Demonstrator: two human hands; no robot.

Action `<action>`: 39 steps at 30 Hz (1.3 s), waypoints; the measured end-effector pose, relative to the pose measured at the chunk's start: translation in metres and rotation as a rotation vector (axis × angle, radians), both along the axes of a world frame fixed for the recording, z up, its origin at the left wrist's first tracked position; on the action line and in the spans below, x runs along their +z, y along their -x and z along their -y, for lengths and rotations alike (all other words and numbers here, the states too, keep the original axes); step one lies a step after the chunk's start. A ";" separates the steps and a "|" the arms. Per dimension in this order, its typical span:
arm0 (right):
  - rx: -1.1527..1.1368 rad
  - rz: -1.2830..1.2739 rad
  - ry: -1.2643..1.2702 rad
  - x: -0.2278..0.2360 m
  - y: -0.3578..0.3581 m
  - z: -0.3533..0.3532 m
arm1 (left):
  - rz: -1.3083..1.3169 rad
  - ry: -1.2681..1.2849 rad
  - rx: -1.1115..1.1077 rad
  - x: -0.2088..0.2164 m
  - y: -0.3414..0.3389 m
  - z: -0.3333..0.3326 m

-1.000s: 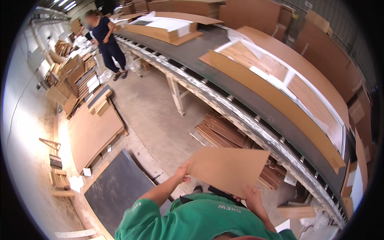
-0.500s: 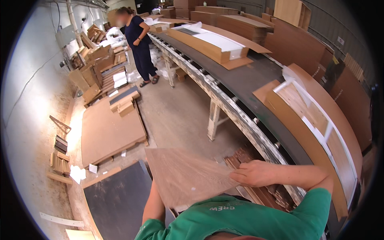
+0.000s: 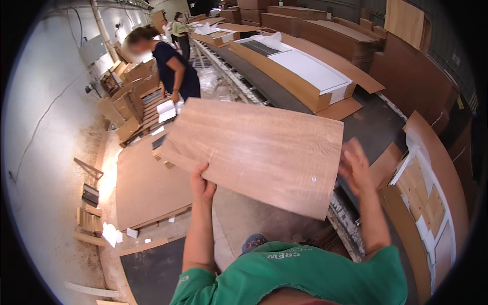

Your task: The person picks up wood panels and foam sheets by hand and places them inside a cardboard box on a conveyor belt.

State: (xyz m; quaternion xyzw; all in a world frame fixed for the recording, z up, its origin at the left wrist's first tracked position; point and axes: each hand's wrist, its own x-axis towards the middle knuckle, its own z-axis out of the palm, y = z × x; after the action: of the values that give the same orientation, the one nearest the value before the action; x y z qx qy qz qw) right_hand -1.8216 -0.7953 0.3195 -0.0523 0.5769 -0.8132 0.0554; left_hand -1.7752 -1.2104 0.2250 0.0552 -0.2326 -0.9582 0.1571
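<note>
A flat wood-grain panel (image 3: 259, 147) is tilted up in front of me over the floor and the conveyor's edge. My left hand (image 3: 202, 183) grips its lower left edge, thumb on the visible face and the other fingers hidden behind. Just off the panel's right edge is my right hand (image 3: 356, 165), fingers apart and somewhat blurred, holding nothing that I can see. A small pale round spot shows near the panel's lower right corner.
Along my right runs a conveyor (image 3: 378, 119) carrying an open carton (image 3: 406, 244) with wooden pieces and a carton with a white panel (image 3: 307, 68). A person in dark clothes (image 3: 175, 71) bends by the pallets at left. A brown board stack (image 3: 147, 188) lies on the floor.
The panel has risen away from my body and turned its face toward me. My right hand has let go of its edge. The person in dark clothes has come nearer and bent down.
</note>
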 end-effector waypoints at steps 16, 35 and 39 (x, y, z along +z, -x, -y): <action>-0.591 0.103 0.035 -0.056 0.343 0.009 | 0.116 0.170 -0.516 0.058 0.562 -0.103; -0.584 0.544 -0.748 -0.086 0.571 0.002 | -0.517 2.077 0.267 -0.032 0.716 -0.118; -0.710 0.119 -1.205 -0.065 0.521 0.012 | -0.574 2.093 0.405 -0.034 0.713 -0.118</action>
State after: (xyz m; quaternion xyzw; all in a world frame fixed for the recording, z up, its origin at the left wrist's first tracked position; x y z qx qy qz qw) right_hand -2.3424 -0.8071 0.2543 0.2236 0.9054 -0.3220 -0.1629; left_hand -2.4884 -1.0925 0.1914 -0.2924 -0.8704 -0.2216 0.3284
